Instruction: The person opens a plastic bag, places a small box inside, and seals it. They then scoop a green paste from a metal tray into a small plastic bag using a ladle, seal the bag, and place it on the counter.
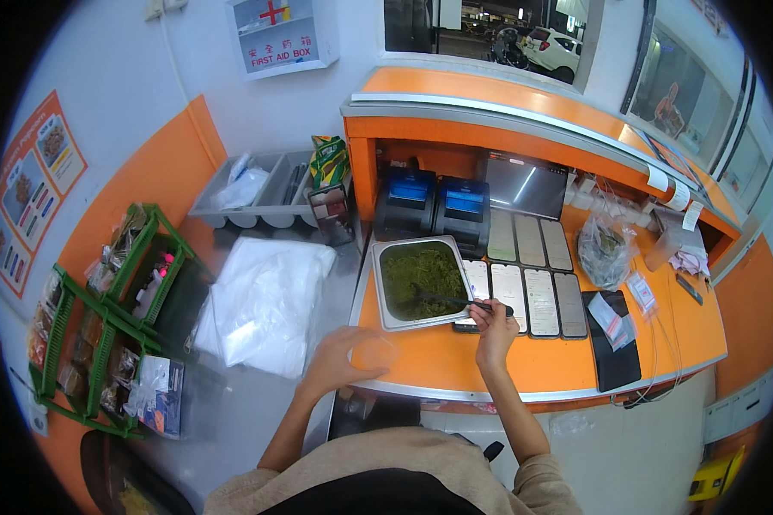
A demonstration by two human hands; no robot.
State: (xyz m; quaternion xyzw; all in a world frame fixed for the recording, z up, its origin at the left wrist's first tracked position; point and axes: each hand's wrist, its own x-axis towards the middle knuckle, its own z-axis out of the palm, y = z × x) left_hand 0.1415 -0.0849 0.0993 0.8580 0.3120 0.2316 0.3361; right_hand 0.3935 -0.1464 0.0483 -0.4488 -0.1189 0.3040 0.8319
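A square steel food pan (386,318) with chopped green leafy contents (422,277) in dark liquid stands on the orange counter (425,360). My right hand (495,322) grips the handle of a black long-handled utensil (448,298) at the pan's lower right corner; its far end lies in the green contents. In my left hand (344,360), just below the pan's lower left corner, is a thin, see-through round item (375,351), perhaps a small bowl or lid; its outline is faint. The fingers curve around its left side.
Several smartphones (543,302) lie in rows right of the pan, below two black printers (404,203) and a dark monitor (526,185). A black tablet (618,367) and cables lie further right. White plastic bags (264,302), a grey divided tray (257,210) and green racks (93,347) stand left.
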